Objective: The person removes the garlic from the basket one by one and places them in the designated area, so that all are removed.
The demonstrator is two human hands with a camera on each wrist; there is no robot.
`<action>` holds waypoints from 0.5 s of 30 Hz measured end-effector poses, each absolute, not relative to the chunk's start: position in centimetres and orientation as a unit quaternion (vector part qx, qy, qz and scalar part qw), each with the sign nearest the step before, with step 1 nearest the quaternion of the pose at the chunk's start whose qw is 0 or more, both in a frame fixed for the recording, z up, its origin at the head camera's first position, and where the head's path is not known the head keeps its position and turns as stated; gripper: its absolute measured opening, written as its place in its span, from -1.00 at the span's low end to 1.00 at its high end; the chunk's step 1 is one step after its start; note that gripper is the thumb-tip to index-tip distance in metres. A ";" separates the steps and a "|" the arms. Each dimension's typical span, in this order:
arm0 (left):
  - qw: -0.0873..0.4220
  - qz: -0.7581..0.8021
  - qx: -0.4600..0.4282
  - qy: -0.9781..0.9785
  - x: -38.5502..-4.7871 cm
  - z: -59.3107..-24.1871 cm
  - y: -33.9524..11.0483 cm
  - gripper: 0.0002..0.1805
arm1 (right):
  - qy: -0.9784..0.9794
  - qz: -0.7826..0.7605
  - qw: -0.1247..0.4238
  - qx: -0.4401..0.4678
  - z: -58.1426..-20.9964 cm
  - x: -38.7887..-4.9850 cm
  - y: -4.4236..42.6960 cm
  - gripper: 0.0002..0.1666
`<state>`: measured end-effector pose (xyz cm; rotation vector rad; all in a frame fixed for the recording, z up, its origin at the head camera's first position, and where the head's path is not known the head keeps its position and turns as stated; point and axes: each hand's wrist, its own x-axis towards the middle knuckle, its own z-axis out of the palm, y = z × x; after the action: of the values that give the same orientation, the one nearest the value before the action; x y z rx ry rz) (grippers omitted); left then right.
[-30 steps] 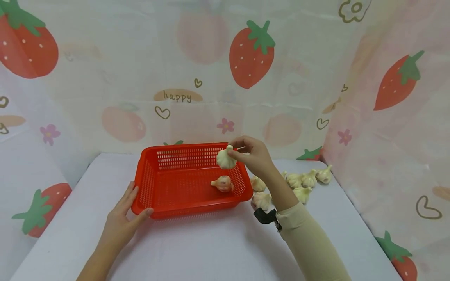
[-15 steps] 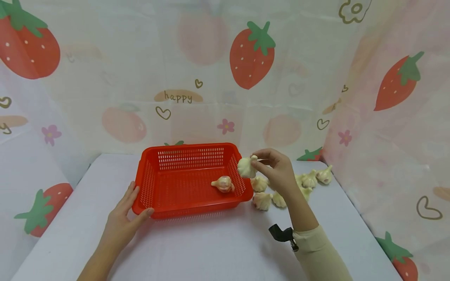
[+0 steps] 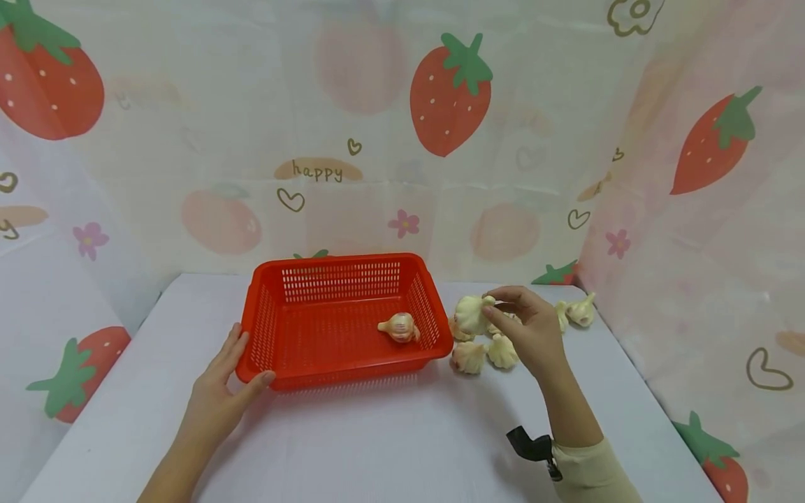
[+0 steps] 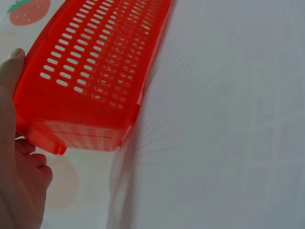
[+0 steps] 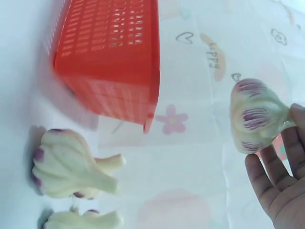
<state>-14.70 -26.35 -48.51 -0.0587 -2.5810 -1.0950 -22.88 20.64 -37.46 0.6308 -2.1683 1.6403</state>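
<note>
My left hand (image 3: 215,397) holds the near-left corner of a red plastic basket (image 3: 346,376). In the left wrist view its thumb (image 4: 14,67) lies along the rim while the fingers curl beneath the edge. One garlic bulb (image 3: 400,328) lies on its side inside the basket, towards the right end. Right of the basket, my right hand (image 3: 533,332) pinches another garlic bulb (image 3: 470,316) by its stem, above several more bulbs. The right wrist view shows purple streaks on this held garlic bulb (image 5: 255,117).
Several garlic bulbs (image 3: 468,357) rest on the white tabletop (image 3: 352,447) right of the basket, partly hidden by my right hand. One bulb (image 3: 581,311) sits at the far right. A strawberry-print curtain (image 3: 377,126) surrounds the back and sides.
My right hand has moved right and slightly down with its garlic bulb, from over the basket's right end to above the bulbs outside. The left hand and basket stay put.
</note>
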 end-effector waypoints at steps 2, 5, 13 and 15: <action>0.164 -0.385 -0.018 -0.908 -14.7 -48.4 -26.3 -0.01 | -0.766 0.578 0.176 0.218 -37.6 -22.6 21.2 -0.76; 0.164 -0.386 -0.017 -0.908 -14.7 -48.4 -26.4 -0.01 | -0.766 0.578 0.180 0.215 -37.8 -22.3 22.0 -0.75; 0.165 -0.390 -0.020 -0.906 -14.7 -48.3 -26.4 -0.01 | -0.765 0.581 0.188 0.204 -38.0 -22.0 23.4 -0.74; 0.165 -0.388 -0.019 -0.906 -14.7 -48.2 -26.4 -0.01 | -0.767 0.578 0.191 0.203 -38.0 -22.1 23.7 -0.74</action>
<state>-14.71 -26.42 -48.24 -0.0549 -2.5832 -1.1065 -22.06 23.73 -38.01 0.5705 -2.1541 1.6239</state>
